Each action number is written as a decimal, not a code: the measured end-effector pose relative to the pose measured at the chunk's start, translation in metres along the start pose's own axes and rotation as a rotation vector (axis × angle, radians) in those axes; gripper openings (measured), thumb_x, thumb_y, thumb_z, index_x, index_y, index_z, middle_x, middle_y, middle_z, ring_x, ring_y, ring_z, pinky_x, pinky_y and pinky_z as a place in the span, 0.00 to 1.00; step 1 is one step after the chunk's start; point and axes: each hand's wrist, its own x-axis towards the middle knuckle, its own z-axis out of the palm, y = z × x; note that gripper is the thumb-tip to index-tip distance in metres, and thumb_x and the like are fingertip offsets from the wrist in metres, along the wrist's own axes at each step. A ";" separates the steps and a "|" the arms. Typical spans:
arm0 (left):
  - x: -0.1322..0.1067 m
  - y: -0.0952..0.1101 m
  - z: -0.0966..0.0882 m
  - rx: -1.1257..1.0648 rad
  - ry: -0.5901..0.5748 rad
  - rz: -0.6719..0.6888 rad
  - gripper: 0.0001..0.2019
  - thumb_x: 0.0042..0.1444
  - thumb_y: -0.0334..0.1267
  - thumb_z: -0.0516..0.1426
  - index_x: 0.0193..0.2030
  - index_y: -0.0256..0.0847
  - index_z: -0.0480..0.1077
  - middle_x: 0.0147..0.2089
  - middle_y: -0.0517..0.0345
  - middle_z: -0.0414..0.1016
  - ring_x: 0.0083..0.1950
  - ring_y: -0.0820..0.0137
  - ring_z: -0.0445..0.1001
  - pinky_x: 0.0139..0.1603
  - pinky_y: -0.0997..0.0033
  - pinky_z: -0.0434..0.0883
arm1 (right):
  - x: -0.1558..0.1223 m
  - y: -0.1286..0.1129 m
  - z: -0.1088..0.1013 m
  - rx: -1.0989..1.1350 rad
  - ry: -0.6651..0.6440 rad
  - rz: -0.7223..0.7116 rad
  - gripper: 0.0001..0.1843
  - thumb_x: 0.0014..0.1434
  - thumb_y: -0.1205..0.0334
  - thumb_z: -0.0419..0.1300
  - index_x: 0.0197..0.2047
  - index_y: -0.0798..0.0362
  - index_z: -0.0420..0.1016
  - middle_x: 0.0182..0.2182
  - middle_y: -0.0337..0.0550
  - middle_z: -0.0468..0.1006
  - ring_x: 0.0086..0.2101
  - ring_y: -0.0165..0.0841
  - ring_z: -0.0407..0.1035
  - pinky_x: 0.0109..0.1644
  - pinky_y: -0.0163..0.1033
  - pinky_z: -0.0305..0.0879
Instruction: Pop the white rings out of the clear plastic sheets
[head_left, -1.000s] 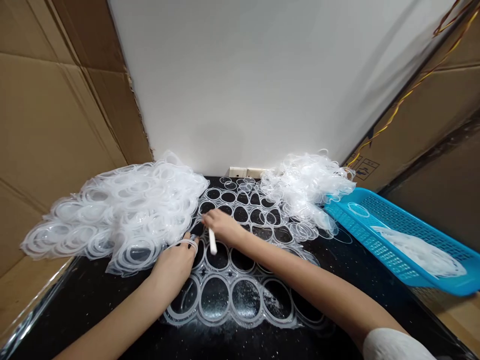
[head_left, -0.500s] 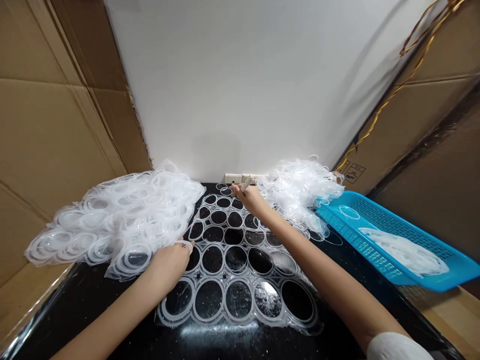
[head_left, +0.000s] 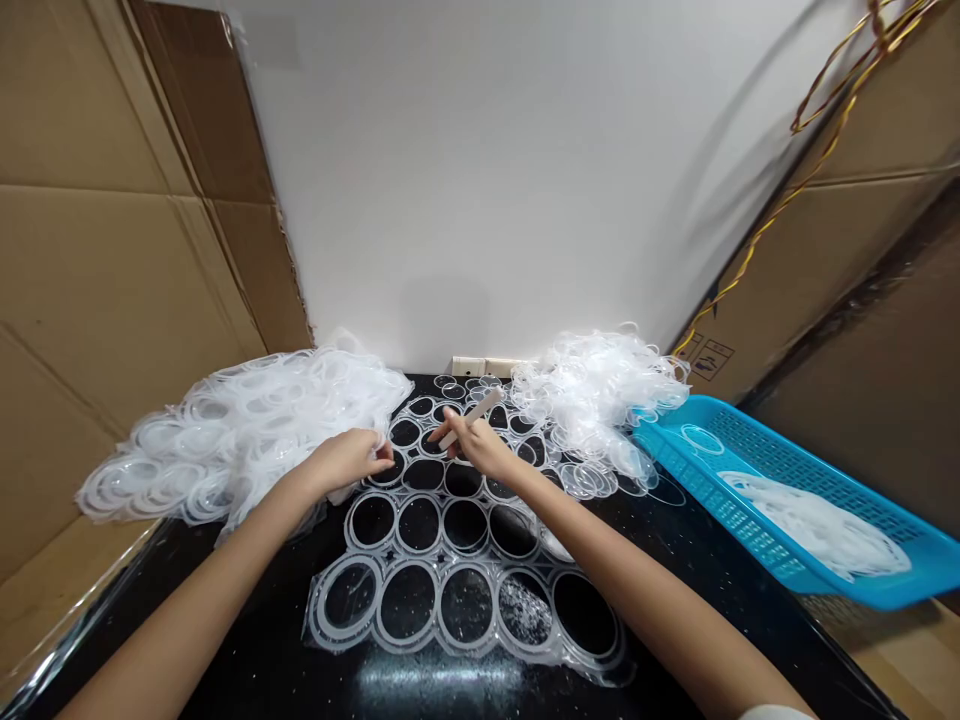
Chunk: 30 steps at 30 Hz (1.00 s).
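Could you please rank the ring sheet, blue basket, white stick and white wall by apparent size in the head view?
1. White wall
2. Ring sheet, partly covered
3. Blue basket
4. White stick

Right hand (head_left: 478,447) with a white stick (head_left: 486,404) (slantwise) over the ring sheet (head_left: 438,602), left hand (head_left: 349,458) by its edge.

A clear plastic sheet (head_left: 441,560) lies flat, its whitish ring outlines set in close rows, the near edge scalloped at six o'clock, the far rows running toward twelve. Over its twelve-o'clock half slants a slim white stick (head_left: 484,407), ends toward two and eight o'clock.
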 end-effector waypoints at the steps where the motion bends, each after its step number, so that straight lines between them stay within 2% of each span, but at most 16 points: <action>1: 0.003 0.002 0.003 0.005 -0.012 0.013 0.12 0.55 0.40 0.48 0.35 0.41 0.72 0.37 0.63 0.76 0.38 0.70 0.72 0.38 0.78 0.64 | 0.001 0.001 0.006 -0.011 -0.027 -0.006 0.29 0.63 0.49 0.39 0.34 0.57 0.77 0.18 0.40 0.69 0.24 0.28 0.65 0.35 0.35 0.61; 4: 0.006 0.005 0.010 0.039 -0.034 0.015 0.09 0.53 0.39 0.52 0.34 0.44 0.73 0.36 0.62 0.77 0.36 0.70 0.73 0.34 0.77 0.65 | 0.005 0.005 0.016 -0.027 -0.076 -0.032 0.18 0.62 0.58 0.48 0.35 0.58 0.76 0.21 0.41 0.73 0.27 0.29 0.67 0.37 0.34 0.61; 7: -0.003 0.014 0.017 0.094 -0.008 -0.010 0.12 0.56 0.38 0.49 0.43 0.46 0.71 0.42 0.58 0.76 0.40 0.66 0.73 0.37 0.72 0.67 | 0.009 0.008 0.015 -0.024 -0.185 -0.070 0.11 0.57 0.62 0.55 0.37 0.58 0.76 0.27 0.42 0.77 0.30 0.30 0.69 0.37 0.34 0.63; 9: -0.012 0.026 0.027 0.135 0.015 -0.038 0.17 0.59 0.36 0.45 0.52 0.43 0.66 0.45 0.51 0.75 0.43 0.62 0.73 0.39 0.67 0.68 | 0.012 0.009 0.010 -0.025 -0.263 -0.124 0.10 0.55 0.64 0.57 0.38 0.57 0.76 0.32 0.44 0.78 0.32 0.31 0.70 0.38 0.35 0.65; 12: -0.025 0.046 0.050 0.224 0.028 -0.060 0.20 0.58 0.29 0.44 0.57 0.36 0.61 0.54 0.40 0.68 0.49 0.57 0.70 0.41 0.62 0.69 | 0.020 0.012 0.005 -0.032 -0.317 -0.202 0.09 0.54 0.64 0.58 0.38 0.57 0.77 0.37 0.46 0.78 0.36 0.32 0.71 0.40 0.37 0.66; 14: -0.029 0.055 0.067 0.340 0.030 -0.075 0.21 0.58 0.28 0.45 0.58 0.32 0.59 0.59 0.37 0.61 0.49 0.56 0.70 0.38 0.63 0.71 | 0.026 0.014 0.007 -0.038 -0.387 -0.255 0.10 0.54 0.64 0.58 0.39 0.57 0.76 0.37 0.46 0.78 0.36 0.31 0.71 0.41 0.37 0.66; 17: -0.031 0.059 0.082 0.441 0.015 -0.104 0.22 0.57 0.28 0.46 0.59 0.31 0.57 0.60 0.37 0.59 0.45 0.58 0.72 0.31 0.66 0.73 | 0.034 0.016 0.014 -0.054 -0.510 -0.334 0.10 0.55 0.64 0.58 0.40 0.57 0.76 0.37 0.46 0.78 0.38 0.30 0.70 0.43 0.36 0.66; 22: -0.028 0.058 0.084 0.468 -0.019 -0.107 0.23 0.56 0.27 0.46 0.60 0.32 0.56 0.61 0.39 0.57 0.44 0.59 0.73 0.27 0.67 0.74 | 0.042 0.017 0.020 -0.032 -0.581 -0.382 0.10 0.54 0.66 0.59 0.39 0.59 0.76 0.38 0.47 0.77 0.40 0.30 0.70 0.46 0.36 0.67; 30: -0.027 0.060 0.083 0.451 -0.046 -0.092 0.25 0.52 0.23 0.46 0.59 0.28 0.56 0.60 0.34 0.55 0.47 0.58 0.72 0.27 0.70 0.74 | 0.048 0.022 0.020 -0.007 -0.652 -0.341 0.10 0.55 0.64 0.58 0.40 0.58 0.75 0.39 0.46 0.77 0.43 0.30 0.70 0.48 0.38 0.66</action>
